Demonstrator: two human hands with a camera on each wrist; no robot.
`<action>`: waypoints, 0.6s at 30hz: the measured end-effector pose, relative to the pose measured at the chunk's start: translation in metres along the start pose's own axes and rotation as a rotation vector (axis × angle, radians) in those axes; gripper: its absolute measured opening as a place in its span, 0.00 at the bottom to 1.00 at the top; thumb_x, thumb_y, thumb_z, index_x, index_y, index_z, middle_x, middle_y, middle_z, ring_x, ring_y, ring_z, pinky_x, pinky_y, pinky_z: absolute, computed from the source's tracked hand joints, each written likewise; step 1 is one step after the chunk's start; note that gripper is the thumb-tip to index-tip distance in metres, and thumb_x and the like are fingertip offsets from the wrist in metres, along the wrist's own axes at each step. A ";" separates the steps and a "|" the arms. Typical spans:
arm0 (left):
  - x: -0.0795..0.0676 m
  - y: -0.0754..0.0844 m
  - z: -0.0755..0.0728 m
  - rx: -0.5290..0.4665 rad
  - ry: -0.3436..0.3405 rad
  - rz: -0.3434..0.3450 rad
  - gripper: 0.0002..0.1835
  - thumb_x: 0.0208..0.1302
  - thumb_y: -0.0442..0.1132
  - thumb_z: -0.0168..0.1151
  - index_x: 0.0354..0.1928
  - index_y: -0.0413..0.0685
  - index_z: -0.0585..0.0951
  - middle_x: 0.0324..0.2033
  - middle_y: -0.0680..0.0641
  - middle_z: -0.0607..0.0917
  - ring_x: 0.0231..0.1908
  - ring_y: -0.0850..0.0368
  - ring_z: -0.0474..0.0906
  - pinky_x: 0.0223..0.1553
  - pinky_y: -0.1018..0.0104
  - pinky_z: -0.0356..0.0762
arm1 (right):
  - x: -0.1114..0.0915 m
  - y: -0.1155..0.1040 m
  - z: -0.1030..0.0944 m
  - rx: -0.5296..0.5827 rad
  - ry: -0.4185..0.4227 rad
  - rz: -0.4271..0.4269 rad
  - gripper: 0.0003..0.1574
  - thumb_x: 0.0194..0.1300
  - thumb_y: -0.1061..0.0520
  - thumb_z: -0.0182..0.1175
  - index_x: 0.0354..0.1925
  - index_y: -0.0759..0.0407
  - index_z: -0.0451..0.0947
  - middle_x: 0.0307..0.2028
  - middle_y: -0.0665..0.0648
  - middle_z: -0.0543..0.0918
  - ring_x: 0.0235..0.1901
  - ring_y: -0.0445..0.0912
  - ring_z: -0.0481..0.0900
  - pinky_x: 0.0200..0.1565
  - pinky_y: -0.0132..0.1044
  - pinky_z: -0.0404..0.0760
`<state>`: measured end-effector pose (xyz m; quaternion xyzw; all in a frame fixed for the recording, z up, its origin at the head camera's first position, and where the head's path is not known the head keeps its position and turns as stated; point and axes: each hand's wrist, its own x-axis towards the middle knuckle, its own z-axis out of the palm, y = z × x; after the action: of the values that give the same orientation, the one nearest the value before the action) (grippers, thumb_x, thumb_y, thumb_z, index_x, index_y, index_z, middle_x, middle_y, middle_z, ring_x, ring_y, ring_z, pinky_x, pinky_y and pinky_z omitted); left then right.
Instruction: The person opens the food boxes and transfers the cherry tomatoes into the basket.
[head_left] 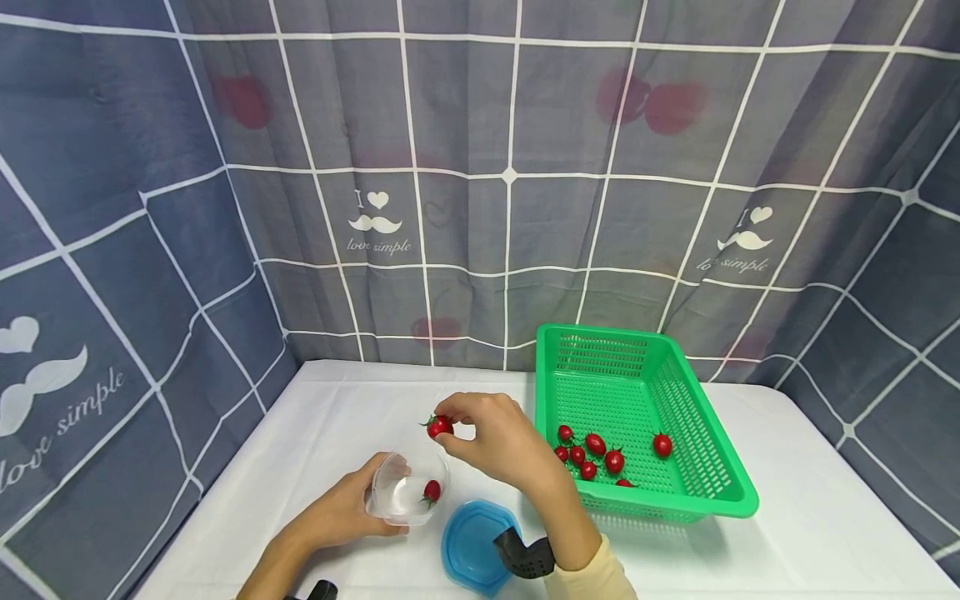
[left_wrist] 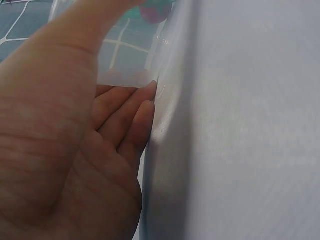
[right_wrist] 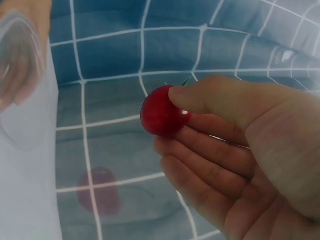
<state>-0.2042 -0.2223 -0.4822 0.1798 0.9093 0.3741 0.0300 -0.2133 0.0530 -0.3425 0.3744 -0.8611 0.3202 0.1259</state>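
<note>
My right hand (head_left: pixel 491 437) pinches a red cherry tomato (head_left: pixel 439 427) between thumb and fingers, above and to the right of a clear plastic container. In the right wrist view the same tomato (right_wrist: pixel 164 112) shows its green stem end. My left hand (head_left: pixel 348 506) grips the clear container (head_left: pixel 393 498) by its side, thumb and fingers around it, on the white table. Inside that container lies another cherry tomato (head_left: pixel 432 491). From the left wrist, the container wall (left_wrist: pixel 125 55) appears beside the curled fingers of the left hand (left_wrist: pixel 85 150).
A green perforated basket (head_left: pixel 720 467) stands at the right, with several cherry tomatoes (head_left: pixel 595 444) mostly near its front left. A blue lid (head_left: pixel 474 546) lies on the white table (head_left: pixel 360 396) below the right forearm. Grey checked curtains (head_left: pixel 465 217) enclose the table's back and sides.
</note>
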 end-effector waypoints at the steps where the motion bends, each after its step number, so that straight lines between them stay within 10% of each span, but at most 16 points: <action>1: 0.000 0.000 0.000 0.001 0.001 -0.003 0.51 0.44 0.60 0.84 0.69 0.54 0.69 0.60 0.56 0.81 0.59 0.55 0.77 0.60 0.56 0.76 | -0.001 0.001 -0.002 0.008 0.009 0.003 0.09 0.66 0.54 0.72 0.44 0.51 0.88 0.39 0.44 0.90 0.42 0.43 0.88 0.49 0.37 0.86; 18: -0.001 0.004 0.001 0.012 0.022 -0.017 0.52 0.42 0.60 0.84 0.70 0.52 0.69 0.62 0.52 0.81 0.64 0.47 0.76 0.65 0.45 0.73 | -0.018 0.021 -0.043 0.128 0.151 0.142 0.15 0.64 0.61 0.72 0.50 0.56 0.85 0.42 0.48 0.90 0.48 0.48 0.89 0.54 0.45 0.85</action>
<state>-0.2024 -0.2196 -0.4799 0.1683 0.9133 0.3702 0.0223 -0.2166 0.1016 -0.3280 0.2946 -0.8512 0.4099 0.1434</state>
